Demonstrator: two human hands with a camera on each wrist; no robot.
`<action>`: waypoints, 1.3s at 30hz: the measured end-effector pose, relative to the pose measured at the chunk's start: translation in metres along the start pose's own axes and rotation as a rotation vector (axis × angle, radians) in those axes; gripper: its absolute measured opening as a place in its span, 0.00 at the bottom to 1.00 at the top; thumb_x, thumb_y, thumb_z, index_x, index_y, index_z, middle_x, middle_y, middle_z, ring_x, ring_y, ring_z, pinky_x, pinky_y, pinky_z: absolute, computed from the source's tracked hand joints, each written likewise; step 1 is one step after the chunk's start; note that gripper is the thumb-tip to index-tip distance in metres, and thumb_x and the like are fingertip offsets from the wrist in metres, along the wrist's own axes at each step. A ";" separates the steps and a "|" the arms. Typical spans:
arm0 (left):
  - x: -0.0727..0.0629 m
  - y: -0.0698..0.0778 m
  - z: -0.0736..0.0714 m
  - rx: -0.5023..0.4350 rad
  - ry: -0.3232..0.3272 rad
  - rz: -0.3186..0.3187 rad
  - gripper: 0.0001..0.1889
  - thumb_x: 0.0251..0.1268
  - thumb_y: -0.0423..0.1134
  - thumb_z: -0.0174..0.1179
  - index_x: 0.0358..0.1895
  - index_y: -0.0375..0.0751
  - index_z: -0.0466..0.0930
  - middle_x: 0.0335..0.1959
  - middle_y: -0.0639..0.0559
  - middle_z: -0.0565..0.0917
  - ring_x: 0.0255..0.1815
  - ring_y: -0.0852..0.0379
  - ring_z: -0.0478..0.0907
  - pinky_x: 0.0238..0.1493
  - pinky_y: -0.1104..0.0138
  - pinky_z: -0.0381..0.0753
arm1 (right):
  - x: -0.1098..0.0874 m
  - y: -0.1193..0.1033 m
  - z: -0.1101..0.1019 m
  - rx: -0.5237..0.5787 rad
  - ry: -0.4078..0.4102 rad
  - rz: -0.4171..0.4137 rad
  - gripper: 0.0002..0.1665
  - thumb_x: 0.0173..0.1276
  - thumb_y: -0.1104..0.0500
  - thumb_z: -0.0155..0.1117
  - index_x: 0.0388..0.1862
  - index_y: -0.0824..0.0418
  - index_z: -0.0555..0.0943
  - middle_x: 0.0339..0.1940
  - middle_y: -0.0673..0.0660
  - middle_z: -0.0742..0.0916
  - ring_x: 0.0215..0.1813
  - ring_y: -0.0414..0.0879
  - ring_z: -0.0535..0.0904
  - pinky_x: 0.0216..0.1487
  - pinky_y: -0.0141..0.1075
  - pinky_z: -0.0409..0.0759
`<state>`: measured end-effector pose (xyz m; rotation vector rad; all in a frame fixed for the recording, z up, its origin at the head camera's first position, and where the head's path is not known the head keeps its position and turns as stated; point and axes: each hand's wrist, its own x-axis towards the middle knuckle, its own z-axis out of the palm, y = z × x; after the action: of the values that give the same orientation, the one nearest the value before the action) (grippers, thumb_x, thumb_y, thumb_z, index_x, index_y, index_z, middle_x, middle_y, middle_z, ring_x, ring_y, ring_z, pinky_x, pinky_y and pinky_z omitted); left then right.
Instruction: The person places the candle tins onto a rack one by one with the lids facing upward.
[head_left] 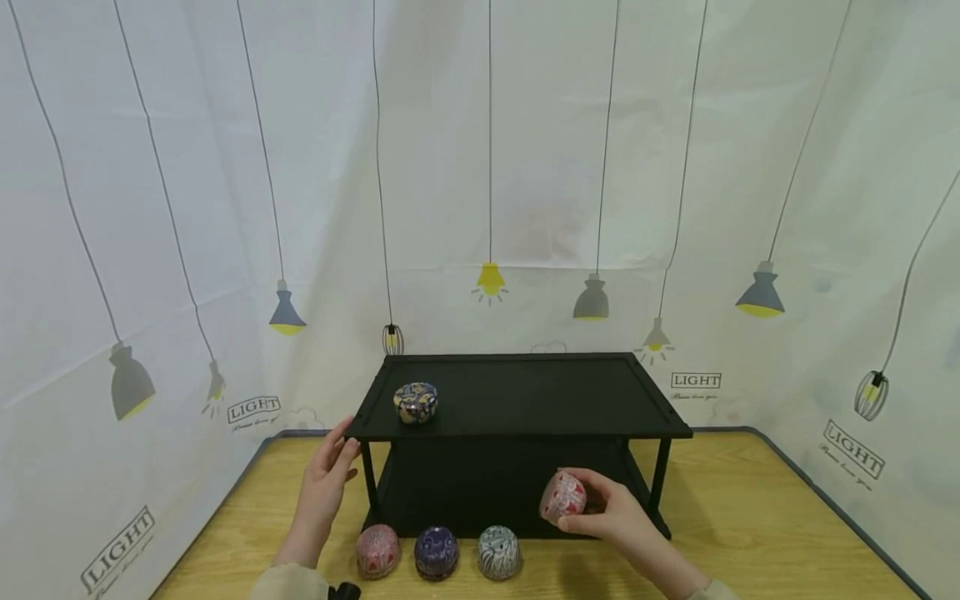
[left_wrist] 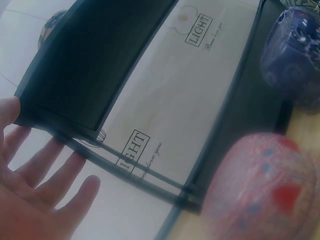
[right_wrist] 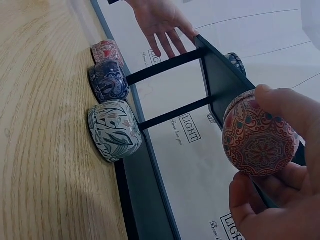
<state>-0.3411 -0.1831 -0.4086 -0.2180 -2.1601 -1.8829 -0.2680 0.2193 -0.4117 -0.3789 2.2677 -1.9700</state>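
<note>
Lamp-printed sheeting (head_left: 540, 142) backs the tabletop (head_left: 720, 500); my right grip (head_left: 613, 512) grasps a red-patterned tin (head_left: 561, 498), three tins (head_left: 436, 553) leftward; my released left grip (head_left: 327, 473) touches the shelf (head_left: 525, 396), perhaps steadying it.

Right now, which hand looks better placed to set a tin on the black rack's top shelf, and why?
Probably the right hand: it grips a red-patterned tin in front of the black two-tier rack. The left hand, holding no tin, is at the rack's left front corner.
</note>
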 end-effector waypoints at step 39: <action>0.000 -0.003 0.000 0.002 0.008 0.030 0.28 0.76 0.50 0.49 0.74 0.46 0.61 0.70 0.37 0.66 0.65 0.42 0.67 0.58 0.49 0.70 | 0.002 -0.013 0.004 0.017 -0.024 -0.094 0.44 0.61 0.62 0.72 0.73 0.68 0.62 0.59 0.63 0.76 0.53 0.49 0.78 0.49 0.38 0.79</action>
<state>-0.3415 -0.1839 -0.4114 -0.2409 -2.1414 -1.8614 -0.2677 0.2137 -0.3996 -0.5140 2.2561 -2.0157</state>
